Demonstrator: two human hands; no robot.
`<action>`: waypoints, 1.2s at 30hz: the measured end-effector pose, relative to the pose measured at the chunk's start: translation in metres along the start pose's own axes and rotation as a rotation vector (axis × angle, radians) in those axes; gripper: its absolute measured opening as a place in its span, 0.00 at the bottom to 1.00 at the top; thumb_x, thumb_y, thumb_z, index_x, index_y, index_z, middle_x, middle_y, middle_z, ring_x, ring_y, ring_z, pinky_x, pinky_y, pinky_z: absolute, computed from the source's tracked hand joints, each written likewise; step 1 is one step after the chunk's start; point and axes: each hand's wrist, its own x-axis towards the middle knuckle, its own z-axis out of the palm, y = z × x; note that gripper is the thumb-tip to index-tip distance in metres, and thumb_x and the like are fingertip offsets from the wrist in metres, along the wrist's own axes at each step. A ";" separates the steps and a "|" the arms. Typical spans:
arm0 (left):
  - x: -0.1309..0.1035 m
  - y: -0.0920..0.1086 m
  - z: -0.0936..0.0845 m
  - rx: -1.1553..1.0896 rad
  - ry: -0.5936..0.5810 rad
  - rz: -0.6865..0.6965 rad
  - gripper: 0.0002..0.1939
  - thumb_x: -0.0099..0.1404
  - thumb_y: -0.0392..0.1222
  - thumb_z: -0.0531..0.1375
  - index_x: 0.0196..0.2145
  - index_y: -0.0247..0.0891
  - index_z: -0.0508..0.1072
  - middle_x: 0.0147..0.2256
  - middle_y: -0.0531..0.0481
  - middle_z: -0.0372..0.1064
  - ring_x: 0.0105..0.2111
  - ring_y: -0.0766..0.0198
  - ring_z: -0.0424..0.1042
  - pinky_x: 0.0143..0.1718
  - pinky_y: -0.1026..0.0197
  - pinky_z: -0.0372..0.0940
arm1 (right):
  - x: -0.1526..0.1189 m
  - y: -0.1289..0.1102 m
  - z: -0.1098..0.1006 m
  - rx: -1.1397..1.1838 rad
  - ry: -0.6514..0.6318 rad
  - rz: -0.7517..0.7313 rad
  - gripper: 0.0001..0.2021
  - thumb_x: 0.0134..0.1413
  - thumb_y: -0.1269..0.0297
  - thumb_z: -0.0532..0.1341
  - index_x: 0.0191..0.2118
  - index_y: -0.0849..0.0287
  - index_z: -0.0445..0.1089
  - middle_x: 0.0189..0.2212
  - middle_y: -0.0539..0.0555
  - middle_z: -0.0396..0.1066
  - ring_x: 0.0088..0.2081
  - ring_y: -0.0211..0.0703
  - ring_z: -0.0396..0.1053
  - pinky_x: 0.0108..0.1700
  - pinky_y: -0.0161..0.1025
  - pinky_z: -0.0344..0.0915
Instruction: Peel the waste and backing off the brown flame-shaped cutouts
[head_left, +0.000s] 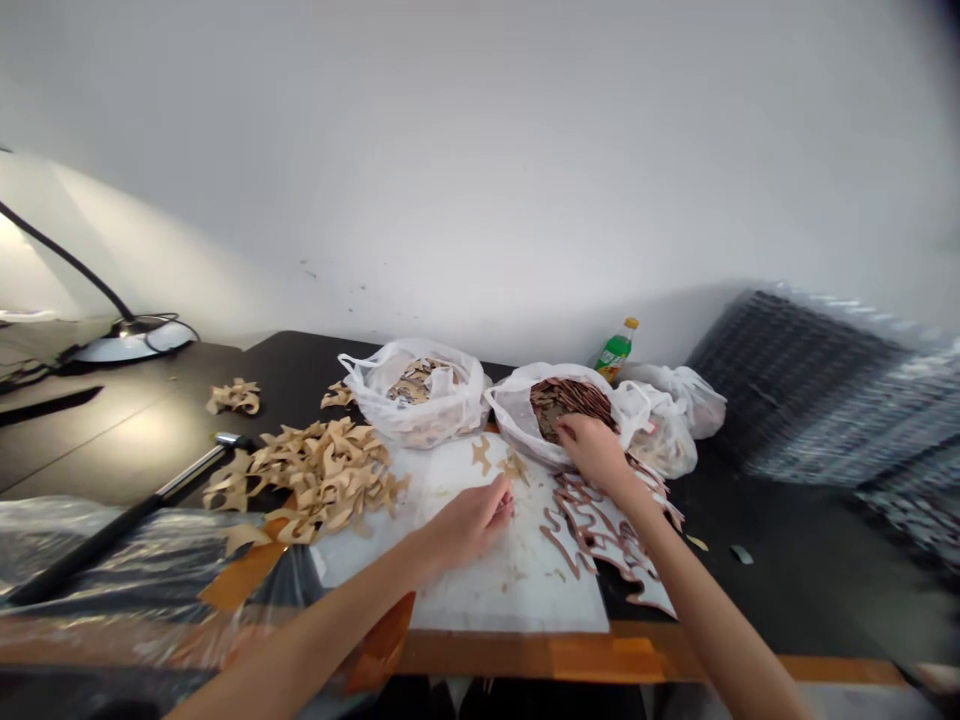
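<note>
My left hand [476, 518] is closed above the white sheet [547, 590], fingers curled together; what they hold, if anything, is hidden. My right hand [596, 450] reaches to the mouth of a white plastic bag [517, 415] full of thin dark brown pieces [574, 397]. Its fingertips are pinched against those pieces, and I cannot make out what is between them. Two small tan cut-out pieces [481, 455] lie on the sheet just beyond my left hand. Under my right forearm are wavy white cut-outs with brown edges [611, 535].
Left of the sheet is a heap of tan offcuts [322, 475]. A second white bag [424, 420] holds mixed pieces. A black-handled tool [161, 495] lies on plastic film. At the back stand a green bottle [615, 352] and knotted bags [690, 400]; wrapped black stacks [810, 380] are at right.
</note>
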 end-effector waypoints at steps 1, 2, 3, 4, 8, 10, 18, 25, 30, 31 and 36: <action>0.000 0.000 0.000 -0.020 0.016 -0.019 0.05 0.77 0.41 0.49 0.40 0.43 0.58 0.30 0.56 0.64 0.26 0.64 0.62 0.31 0.61 0.54 | 0.018 -0.002 0.003 0.000 -0.025 0.046 0.14 0.72 0.63 0.57 0.42 0.62 0.80 0.44 0.64 0.80 0.52 0.55 0.76 0.56 0.46 0.67; -0.001 -0.001 0.000 -0.033 0.038 -0.032 0.05 0.77 0.41 0.49 0.39 0.43 0.57 0.28 0.57 0.62 0.26 0.64 0.60 0.31 0.61 0.53 | 0.034 -0.003 0.006 0.005 -0.048 0.093 0.15 0.72 0.62 0.58 0.41 0.64 0.80 0.43 0.66 0.80 0.51 0.57 0.76 0.56 0.47 0.68; 0.000 -0.002 -0.001 -0.043 0.063 -0.043 0.05 0.77 0.42 0.49 0.39 0.43 0.56 0.28 0.58 0.60 0.26 0.64 0.60 0.31 0.61 0.53 | 0.049 -0.002 0.010 0.016 -0.060 0.132 0.15 0.72 0.60 0.59 0.42 0.65 0.79 0.43 0.67 0.79 0.51 0.57 0.77 0.55 0.48 0.69; 0.000 -0.004 -0.001 -0.052 0.090 -0.053 0.05 0.77 0.43 0.49 0.40 0.44 0.56 0.28 0.58 0.60 0.26 0.64 0.61 0.31 0.61 0.54 | 0.062 -0.001 0.015 0.035 -0.072 0.164 0.15 0.72 0.58 0.61 0.45 0.66 0.78 0.46 0.66 0.78 0.51 0.55 0.76 0.55 0.50 0.71; 0.001 -0.008 -0.005 -0.069 0.208 -0.066 0.07 0.77 0.48 0.51 0.43 0.43 0.58 0.31 0.56 0.62 0.28 0.63 0.65 0.34 0.61 0.57 | 0.087 0.006 0.029 0.167 -0.116 0.226 0.19 0.70 0.55 0.64 0.59 0.59 0.70 0.57 0.58 0.72 0.52 0.50 0.74 0.53 0.53 0.75; 0.001 -0.007 -0.009 -0.076 0.251 -0.062 0.07 0.78 0.48 0.49 0.45 0.43 0.59 0.29 0.57 0.60 0.27 0.63 0.64 0.33 0.60 0.57 | 0.088 0.008 0.035 0.245 -0.148 0.235 0.19 0.70 0.56 0.65 0.59 0.59 0.70 0.57 0.59 0.71 0.53 0.52 0.74 0.53 0.53 0.75; 0.005 -0.014 -0.014 0.025 0.401 -0.055 0.16 0.78 0.46 0.50 0.59 0.40 0.61 0.31 0.54 0.65 0.31 0.60 0.70 0.40 0.57 0.64 | 0.082 0.005 0.036 0.416 -0.171 0.272 0.20 0.69 0.56 0.65 0.61 0.59 0.69 0.58 0.59 0.71 0.53 0.52 0.74 0.53 0.53 0.75; 0.012 -0.021 -0.015 -0.151 0.490 -0.144 0.25 0.78 0.49 0.52 0.67 0.39 0.57 0.37 0.52 0.66 0.30 0.64 0.67 0.38 0.60 0.65 | 0.051 0.024 -0.046 0.441 -0.015 0.084 0.17 0.65 0.60 0.58 0.25 0.60 0.71 0.21 0.51 0.67 0.31 0.44 0.67 0.35 0.39 0.64; 0.018 -0.020 -0.023 -0.250 0.607 -0.148 0.26 0.75 0.51 0.57 0.65 0.39 0.58 0.35 0.54 0.66 0.32 0.64 0.67 0.39 0.60 0.63 | -0.009 0.016 -0.073 0.667 -0.379 -0.209 0.12 0.58 0.57 0.60 0.28 0.57 0.70 0.23 0.47 0.65 0.26 0.38 0.61 0.29 0.35 0.57; 0.018 -0.020 -0.025 -0.266 0.613 -0.155 0.27 0.75 0.51 0.59 0.65 0.39 0.59 0.35 0.54 0.67 0.32 0.63 0.68 0.39 0.60 0.63 | -0.020 0.010 -0.068 0.714 -0.515 -0.253 0.11 0.58 0.56 0.60 0.30 0.57 0.71 0.23 0.47 0.66 0.26 0.38 0.61 0.29 0.35 0.56; 0.017 -0.016 -0.035 -0.286 0.630 -0.208 0.19 0.73 0.49 0.61 0.56 0.39 0.68 0.36 0.51 0.72 0.38 0.60 0.73 0.42 0.60 0.65 | -0.074 -0.035 0.003 0.761 -0.589 -0.209 0.12 0.63 0.56 0.62 0.32 0.58 0.73 0.24 0.48 0.71 0.25 0.38 0.64 0.28 0.33 0.55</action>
